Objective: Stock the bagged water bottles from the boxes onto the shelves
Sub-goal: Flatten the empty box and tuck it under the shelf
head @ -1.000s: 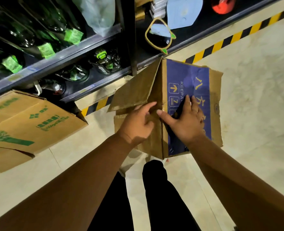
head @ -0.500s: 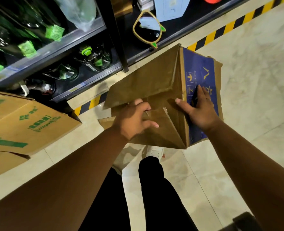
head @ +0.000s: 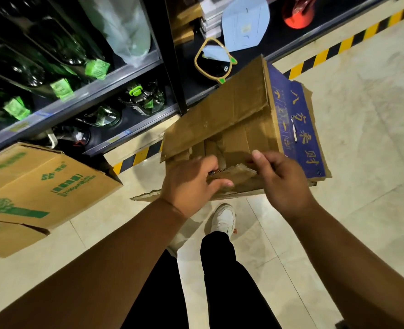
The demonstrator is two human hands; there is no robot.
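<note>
Both forearms reach forward from the lower corners and meet at the near edge of the box [head: 243, 115]. I see it tilted in front of the shelf [head: 82, 98], blue side to the right. The left hand [head: 189, 186] is back-up, fingers curled over the box's near rim, thumb stretched toward the right. The right hand [head: 286, 179] is turned inward, thumb and forefinger pinching a torn flap [head: 236, 173], the other fingers curled in. Bagged bottles [head: 139, 100] lie on the shelf's levels, left of the box. A second box [head: 30, 186] lies further left, below the shelf.
</note>
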